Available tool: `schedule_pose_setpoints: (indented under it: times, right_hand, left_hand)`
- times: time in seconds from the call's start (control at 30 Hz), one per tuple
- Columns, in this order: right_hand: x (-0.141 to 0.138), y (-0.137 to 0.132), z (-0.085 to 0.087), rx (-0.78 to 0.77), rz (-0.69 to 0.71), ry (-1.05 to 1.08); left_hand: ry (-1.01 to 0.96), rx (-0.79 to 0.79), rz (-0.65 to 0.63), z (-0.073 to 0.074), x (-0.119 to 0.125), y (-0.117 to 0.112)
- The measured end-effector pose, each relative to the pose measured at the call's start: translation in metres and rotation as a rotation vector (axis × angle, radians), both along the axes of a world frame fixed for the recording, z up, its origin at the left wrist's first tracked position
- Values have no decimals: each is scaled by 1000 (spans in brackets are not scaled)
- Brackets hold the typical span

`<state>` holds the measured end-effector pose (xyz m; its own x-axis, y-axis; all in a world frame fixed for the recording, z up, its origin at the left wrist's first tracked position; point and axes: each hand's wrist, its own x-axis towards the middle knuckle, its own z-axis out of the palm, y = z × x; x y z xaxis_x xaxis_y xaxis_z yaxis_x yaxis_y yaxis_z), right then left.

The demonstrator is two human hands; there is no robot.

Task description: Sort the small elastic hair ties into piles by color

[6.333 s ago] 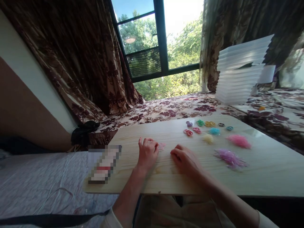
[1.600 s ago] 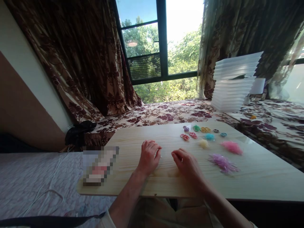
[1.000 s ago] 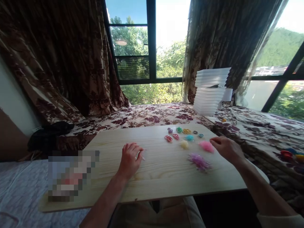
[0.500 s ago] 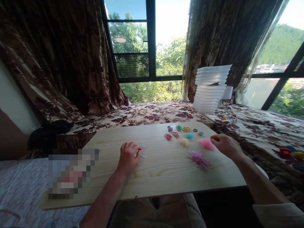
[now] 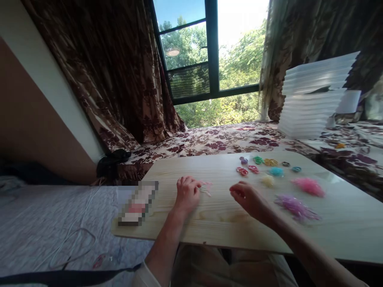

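My left hand (image 5: 188, 192) rests on the wooden table with its fingers curled and pressed together at the tips. Thin pale pink and whitish strips (image 5: 206, 187) stick out from its thumb side. Over the middle of the table is my right hand (image 5: 247, 199), thumb and fingers pinched; whatever is between them is too small to make out. To its right lie a loose pile of purple strips (image 5: 296, 207) and a bright pink pile (image 5: 309, 186). A cream pile (image 5: 267, 180) and a turquoise pile (image 5: 275, 171) sit farther back.
Several small coloured rings lie at the table's back, among them red rings (image 5: 242, 171), yellow rings (image 5: 271, 162) and a green bunch (image 5: 257, 160). A blurred-out flat item (image 5: 137, 205) lies at the left end. Behind the table stands a white foam stack (image 5: 311, 99).
My right hand has moved left from the bright pink pile to the table's middle. My left hand stays by the pale strips. The view has turned left.
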<state>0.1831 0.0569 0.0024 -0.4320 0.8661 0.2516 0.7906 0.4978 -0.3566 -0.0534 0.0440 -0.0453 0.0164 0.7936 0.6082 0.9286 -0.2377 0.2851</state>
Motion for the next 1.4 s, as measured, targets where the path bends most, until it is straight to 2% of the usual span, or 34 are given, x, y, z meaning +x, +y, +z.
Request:
schedule_pose_setpoints:
  times: [0.13, 0.33, 0.6, 0.83, 1.03, 1.4]
  right_hand:
    - [-39, 5, -9, -48, 80, -29]
    - [-57, 5, -19, -85, 28, -87]
    - [-58, 3, -22, -68, 18, -110]
    - [-56, 4, -27, -17, 11, -91]
    - [-56, 0, -27, 3, 49, -69]
    - [-53, -1, -27, 4, 18, -63]
  left_hand:
    - [-8, -10, -33, 1, 1, -1]
    - [-13, -28, -49, 2, 3, -3]
    - [-32, -62, 6, 6, -1, -3]
    - [-4, -98, -40, 9, 4, -7]
    - [1, -138, -44, 10, 5, -10]
    - [1, -189, -35, 12, 6, -9]
